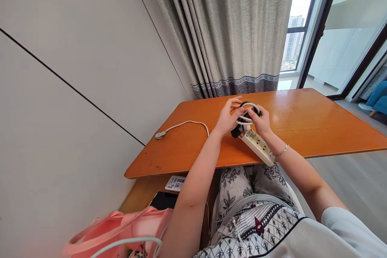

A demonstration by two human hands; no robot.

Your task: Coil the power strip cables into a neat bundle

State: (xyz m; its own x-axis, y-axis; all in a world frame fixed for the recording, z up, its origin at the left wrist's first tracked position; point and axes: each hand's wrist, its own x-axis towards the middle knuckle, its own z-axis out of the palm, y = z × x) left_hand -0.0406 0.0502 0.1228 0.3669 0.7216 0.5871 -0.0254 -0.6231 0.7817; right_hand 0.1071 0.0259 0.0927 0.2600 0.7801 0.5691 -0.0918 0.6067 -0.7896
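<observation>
A looped bundle of black and white cables (248, 117) is held up over the table near its front edge. My right hand (261, 121) grips the right side of the loops, thumb on top. On the left side, my left hand (228, 116) has its thumb and fingers around the loops, with the upper fingers partly stretched out. Just below, a white power strip (256, 145) lies tilted, its lower end at the table edge. A black plug or adapter (235, 131) sits by its upper end. Part of the cables is hidden by my fingers.
A white cord with a plug (160, 134) lies on the left of the orange wooden table (302, 125). A pink bag (121, 229), a dark flat object (163, 200) and a white labelled box (175, 183) are lower left. Behind the table hangs a grey curtain (242, 28).
</observation>
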